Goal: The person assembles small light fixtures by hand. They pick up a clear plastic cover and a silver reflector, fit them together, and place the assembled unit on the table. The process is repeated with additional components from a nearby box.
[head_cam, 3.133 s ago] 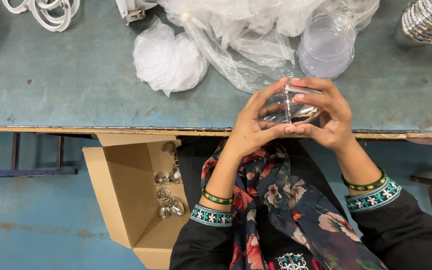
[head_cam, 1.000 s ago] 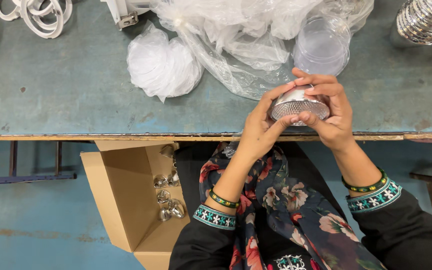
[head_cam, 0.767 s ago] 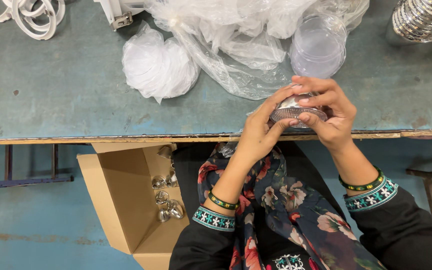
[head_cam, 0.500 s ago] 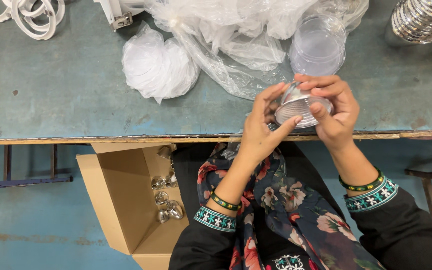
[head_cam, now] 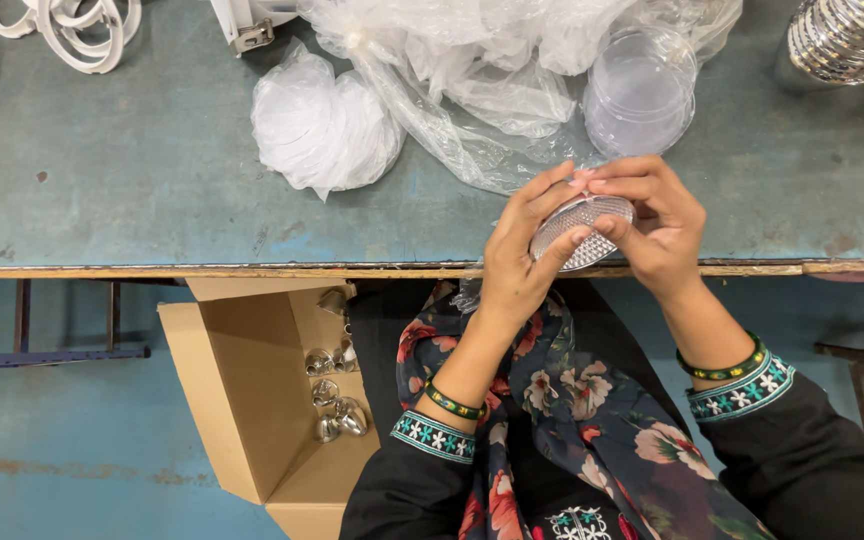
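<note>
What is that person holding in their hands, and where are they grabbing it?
A small round silver reflector with a faceted face. The left hand and the right hand pinch it by its rim, from opposite sides.

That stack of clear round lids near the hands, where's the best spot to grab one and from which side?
The stack of clear lids lies flat on the table, rims up. Probably best pinched across the top lid's outer rim from above, on the near side, since the crumpled plastic bag crowds its far and left edges.
</note>
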